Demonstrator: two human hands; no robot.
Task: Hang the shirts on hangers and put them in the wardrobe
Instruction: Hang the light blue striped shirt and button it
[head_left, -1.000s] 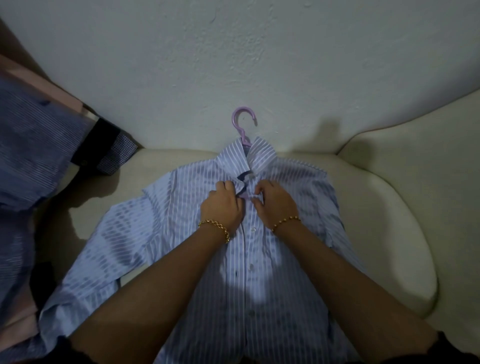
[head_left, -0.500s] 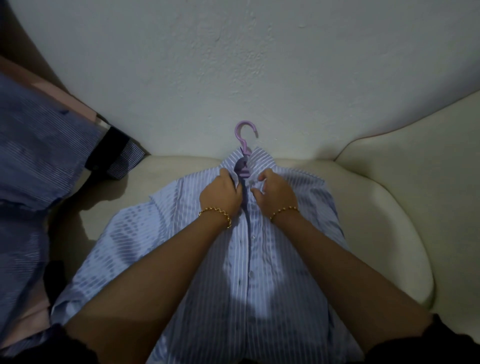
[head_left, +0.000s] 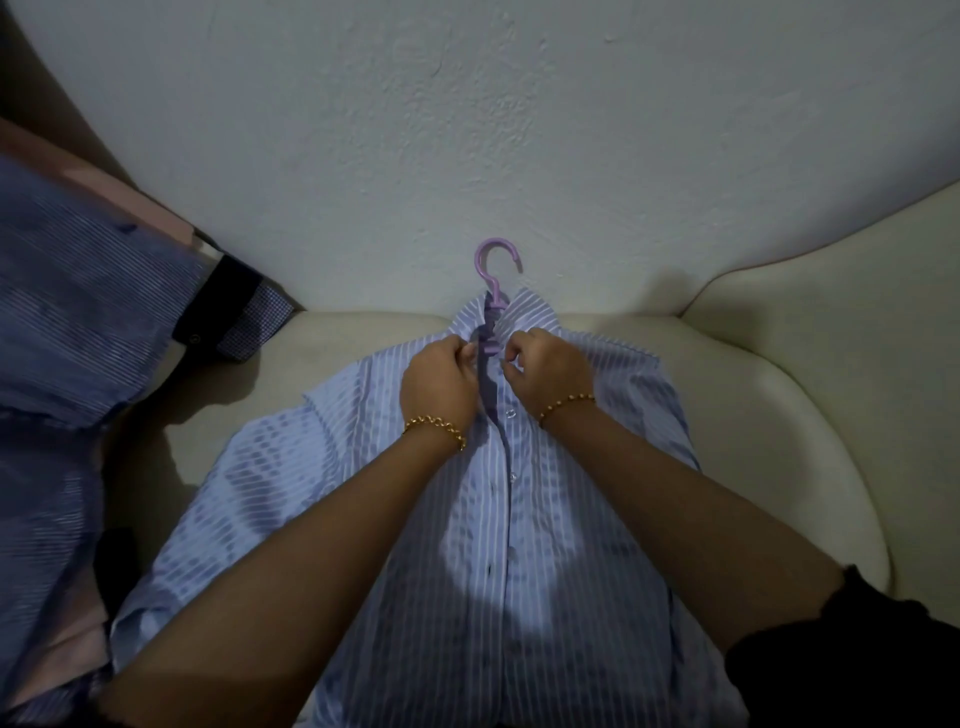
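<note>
Purple plastic pokes out of the collar (head_left: 532, 312): the hanger (head_left: 491, 270) hook points away from the person, toward the wall (head_left: 519, 130). The blue striped shirt (head_left: 519, 545) lies flat on the cream sofa (head_left: 779, 415), its long way running from that hook straight back to the person, with both hands just under the collar, one as near as the other. The left hand (head_left: 439, 382) is curled and pinches one edge of the open front, the right hand (head_left: 548, 371) pinches the other, and the hanger's neck sits between them, so the top likely gets closed next.
</note>
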